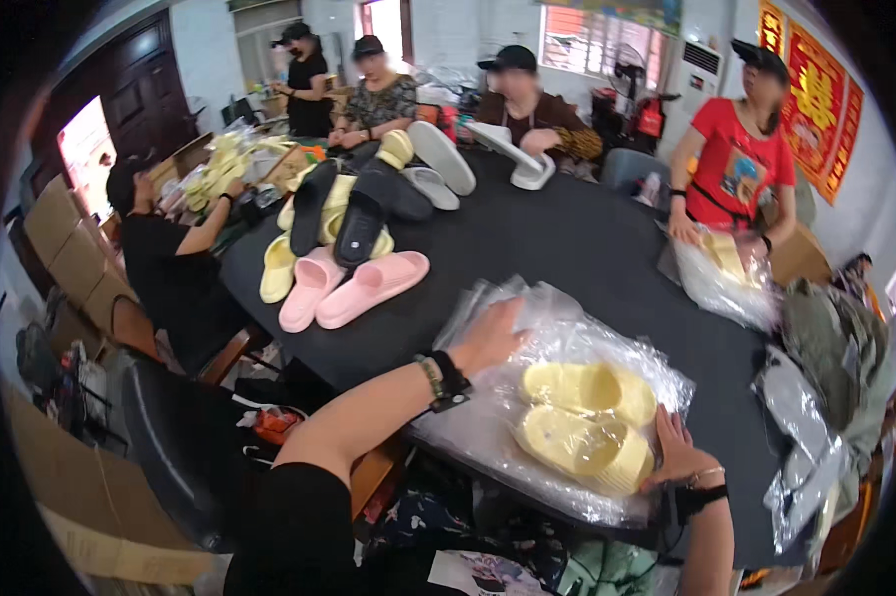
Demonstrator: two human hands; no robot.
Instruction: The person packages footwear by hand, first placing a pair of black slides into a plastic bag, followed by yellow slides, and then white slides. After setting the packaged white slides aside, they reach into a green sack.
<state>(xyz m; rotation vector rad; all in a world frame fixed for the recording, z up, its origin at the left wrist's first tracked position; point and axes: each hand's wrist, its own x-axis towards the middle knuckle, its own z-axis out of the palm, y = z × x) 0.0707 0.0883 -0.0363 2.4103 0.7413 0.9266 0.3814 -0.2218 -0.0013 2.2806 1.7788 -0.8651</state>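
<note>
Slippers (582,432), one pair, inside clear bag (557,330) by near edge of black table (498,233), soles down, toes pointing right. Right hand (678,455) beside the toes: fingers stretched, thumb set wide of them by the nearer slipper's toe; firm contact through the film cannot be told. Left hand (490,338) on the bag's far left part, near the farther heel; fingers blurred, cannot tell if they pinch film. Counts: two slippers bagged; two pink slippers (376,288) near table's left edge; behind them one mixed heap (359,233), yellow, black, grey, overlapping, not countable. One person in red (746,149), right edge, handles second bag (723,291). Pair: pale yellow, backless, broad upper, nearer toe ribbed; film glossy, creased.
</note>
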